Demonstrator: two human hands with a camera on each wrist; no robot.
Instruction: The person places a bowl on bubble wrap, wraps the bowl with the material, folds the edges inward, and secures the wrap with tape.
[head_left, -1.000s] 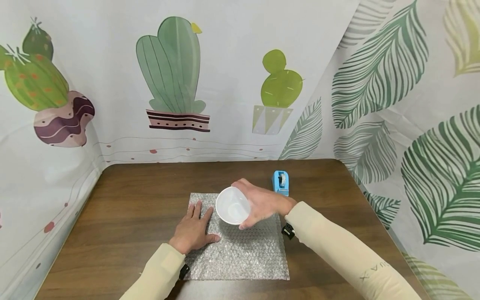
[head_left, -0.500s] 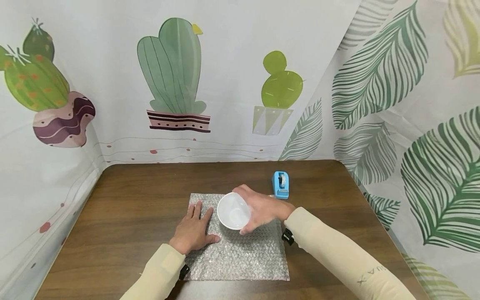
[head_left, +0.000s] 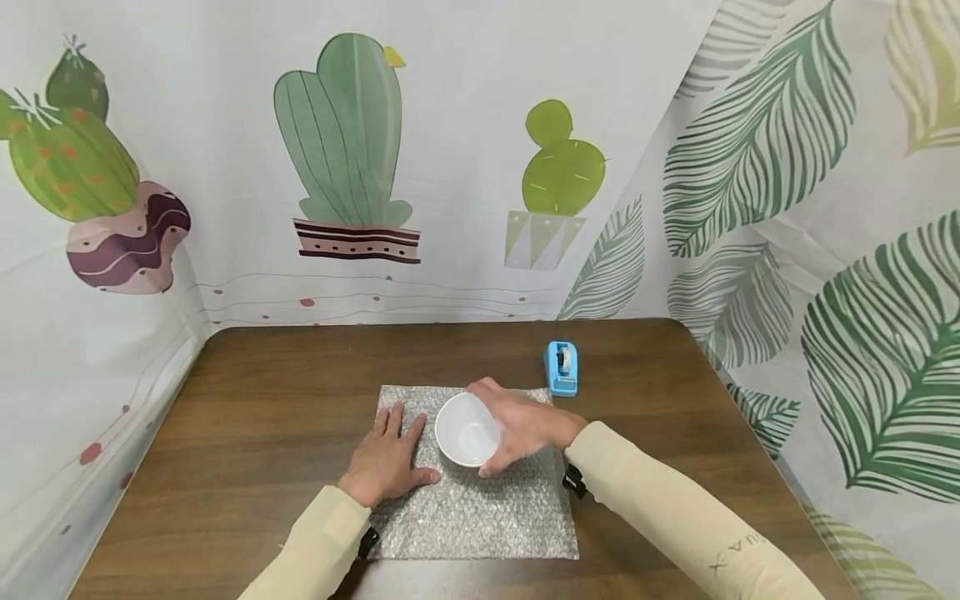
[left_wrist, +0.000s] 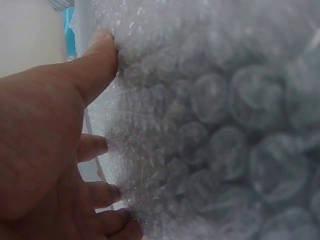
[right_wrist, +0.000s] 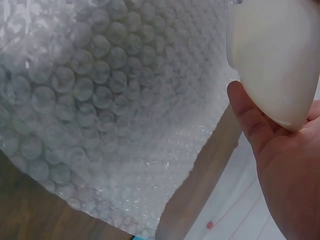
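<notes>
A white bowl (head_left: 467, 433) is held by its right side in my right hand (head_left: 521, 423), above the bubble wrap (head_left: 495, 517). Its mouth faces up and is tilted towards me. In the right wrist view the bowl (right_wrist: 280, 60) shows its smooth outer wall, with fingers and thumb round its rim; a gap shows between its foot and the sheet. My left hand (head_left: 385, 461) lies flat on the left part of the sheet, fingers spread. Close up, the left wrist view shows that hand (left_wrist: 45, 135) against the bubble wrap (left_wrist: 210, 125).
A light blue tape dispenser (head_left: 562, 368) stands behind the sheet's back right corner. Brown wooden tabletop (head_left: 285, 400) surrounds the sheet. A printed curtain (head_left: 465, 167) hangs behind and at both sides of the table.
My right hand has brought the bowl slightly towards me and lower, nearer the bubble wrap. The left hand has stayed in place.
</notes>
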